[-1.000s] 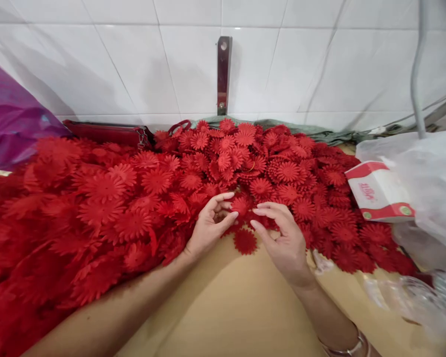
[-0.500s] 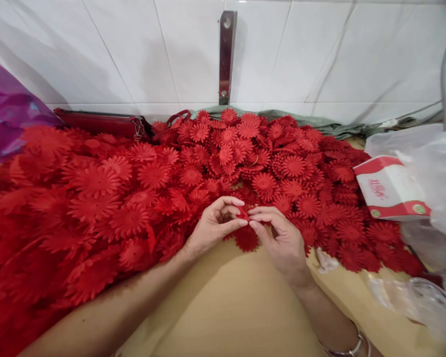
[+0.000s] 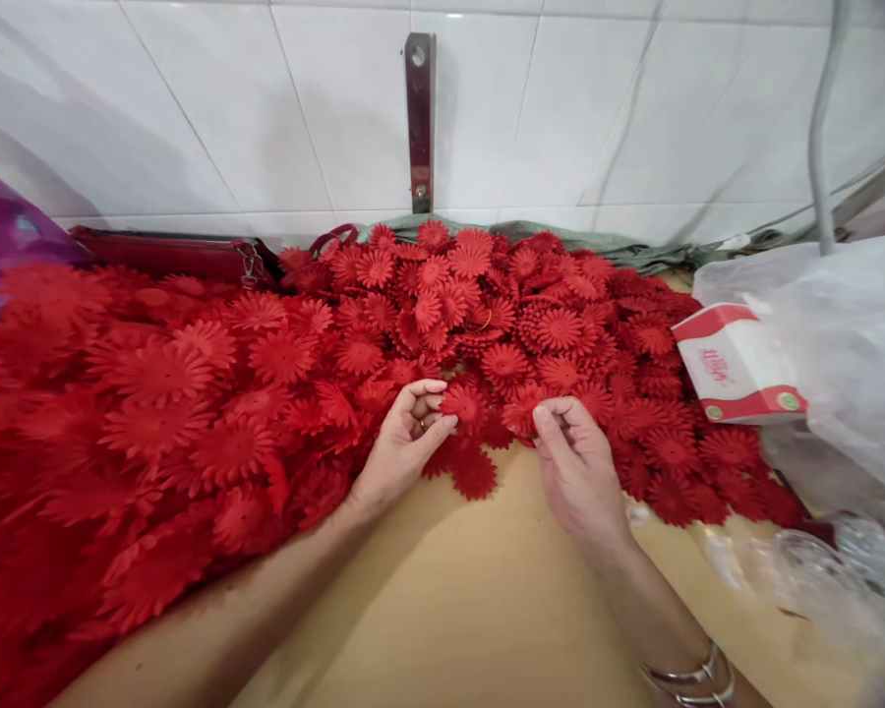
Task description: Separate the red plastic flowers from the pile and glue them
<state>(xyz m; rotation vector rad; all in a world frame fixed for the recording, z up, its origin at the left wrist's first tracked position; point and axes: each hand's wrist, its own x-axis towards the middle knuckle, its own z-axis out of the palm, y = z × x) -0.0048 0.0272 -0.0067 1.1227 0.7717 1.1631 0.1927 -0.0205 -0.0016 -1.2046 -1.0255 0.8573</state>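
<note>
A big heap of red daisy-shaped flower pieces (image 3: 280, 354) covers the tan table (image 3: 472, 610) from the left edge to the right of the middle. My left hand (image 3: 402, 442) pinches one small red flower piece (image 3: 463, 403) between thumb and fingers at the heap's front edge. Just to its right, my right hand (image 3: 575, 462) grips another red flower piece (image 3: 525, 411) from the heap with thumb and forefinger. A loose flower (image 3: 473, 474) lies flat on the table between the two hands.
A red-and-white carton (image 3: 737, 366) lies at the right beside a clear plastic bag (image 3: 848, 354). More crumpled clear plastic (image 3: 818, 580) lies at front right. A dark red bag (image 3: 169, 254) rests against the white tiled wall. Purple cloth (image 3: 7, 236) shows at far left.
The hands, which met over one small piece half a second ago, have drawn apart. The left holds a flower; the right has taken hold of another in the heap.
</note>
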